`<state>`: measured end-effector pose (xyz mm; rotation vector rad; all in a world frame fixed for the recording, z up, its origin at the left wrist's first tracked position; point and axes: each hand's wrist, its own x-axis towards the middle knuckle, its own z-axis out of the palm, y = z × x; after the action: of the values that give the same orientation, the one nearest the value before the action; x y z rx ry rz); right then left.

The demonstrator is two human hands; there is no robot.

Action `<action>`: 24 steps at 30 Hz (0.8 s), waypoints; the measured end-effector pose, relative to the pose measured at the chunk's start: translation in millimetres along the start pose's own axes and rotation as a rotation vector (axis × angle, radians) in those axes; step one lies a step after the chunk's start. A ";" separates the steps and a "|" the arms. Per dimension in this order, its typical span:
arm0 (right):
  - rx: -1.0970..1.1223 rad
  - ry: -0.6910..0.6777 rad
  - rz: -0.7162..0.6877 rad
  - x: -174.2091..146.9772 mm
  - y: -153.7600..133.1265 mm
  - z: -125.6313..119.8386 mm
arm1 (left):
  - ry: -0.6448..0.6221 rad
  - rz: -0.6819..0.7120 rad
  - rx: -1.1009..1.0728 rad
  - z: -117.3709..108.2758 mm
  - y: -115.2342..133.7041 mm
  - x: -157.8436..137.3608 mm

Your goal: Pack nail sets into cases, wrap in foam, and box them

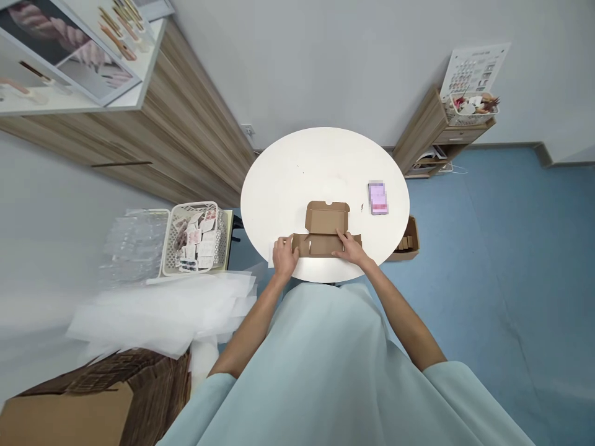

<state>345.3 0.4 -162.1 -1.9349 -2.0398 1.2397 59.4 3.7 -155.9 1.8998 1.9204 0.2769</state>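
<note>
A brown cardboard mailer box [328, 222], partly unfolded, lies near the front edge of the round white table [288, 179]. Its lid panel with a notched edge points away from me, and side flaps stick out at both ends. My left hand [285, 257] grips the left end flap, fingers bent over it and thumb along its inner side. On the right part of the base, my right hand [352, 249] holds the cardboard between a stretched index finger and the thumb. The undersides of both hands are hidden.
A pinkish-purple blurred item [378, 198] lies at the table's right. Below the table's right edge stands a carton [409, 241] with small boxes. To the left are a white basket [174, 244] of packets, white sheets [186, 310] and stacked flat cardboard [153, 396].
</note>
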 end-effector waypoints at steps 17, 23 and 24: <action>0.008 0.005 -0.047 7.4 13.6 8.2 | -0.177 -0.148 -0.314 4.5 38.5 3.1; 0.030 -0.024 -0.063 6.9 14.1 6.5 | -0.190 -0.224 -0.203 16.9 40.8 10.1; 0.033 -0.026 -0.065 6.7 14.0 6.1 | -0.192 -0.227 -0.191 18.2 40.3 10.6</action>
<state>351.9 1.5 -177.3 -1.8325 -2.0635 1.2820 103.9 13.2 -156.6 1.5142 1.8855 0.1931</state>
